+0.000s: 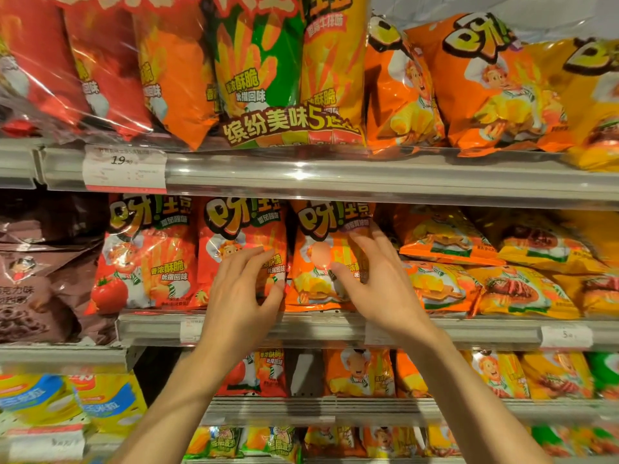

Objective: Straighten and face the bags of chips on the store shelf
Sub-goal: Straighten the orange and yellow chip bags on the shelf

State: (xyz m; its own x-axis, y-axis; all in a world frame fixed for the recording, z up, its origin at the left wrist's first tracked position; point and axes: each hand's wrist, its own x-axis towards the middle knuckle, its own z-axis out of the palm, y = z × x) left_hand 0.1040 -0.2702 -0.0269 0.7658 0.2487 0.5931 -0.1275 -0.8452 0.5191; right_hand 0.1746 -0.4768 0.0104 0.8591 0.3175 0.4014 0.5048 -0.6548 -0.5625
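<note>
The person is squaring the orange chip bag [326, 259] at twelve o'clock on the middle shelf [418, 328]; left hand [246, 289] and right hand [375, 279], grips spread, are touching neighbouring bags. Next, probably, the toppled bags at three o'clock.

Grey metal shelving is filling the view, tier above tier. The middle shelf rail [335, 182] is catching bright glints of overhead light along its clear plastic strip. A white price label [124, 169] is sitting at the left end of that rail; below it, two more grey rails are running across.
</note>
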